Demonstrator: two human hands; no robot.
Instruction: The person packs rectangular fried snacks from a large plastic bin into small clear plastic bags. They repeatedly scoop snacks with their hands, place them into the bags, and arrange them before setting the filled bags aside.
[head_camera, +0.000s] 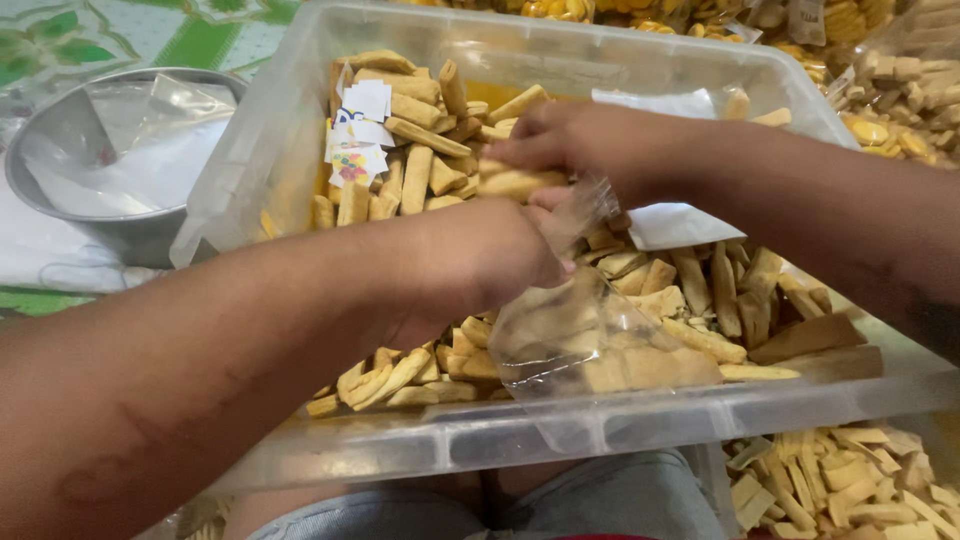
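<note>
A clear plastic bin (600, 425) holds several tan, stick-shaped snack pieces (715, 290). My left hand (480, 265) grips the mouth of a small clear plastic bag (585, 335) that hangs down inside the bin, partly filled with sticks. My right hand (570, 140) is just above the bag's mouth, fingers pinched on a few snack sticks (520, 182). Small printed paper slips (357, 130) lie on the sticks at the bin's back left.
A metal bowl (70, 130) with clear plastic bags in it sits at the left on a patterned cloth. More snack sticks (840, 480) lie loose at the lower right, and bagged yellow snacks (890, 110) are piled at the upper right. My lap is under the bin.
</note>
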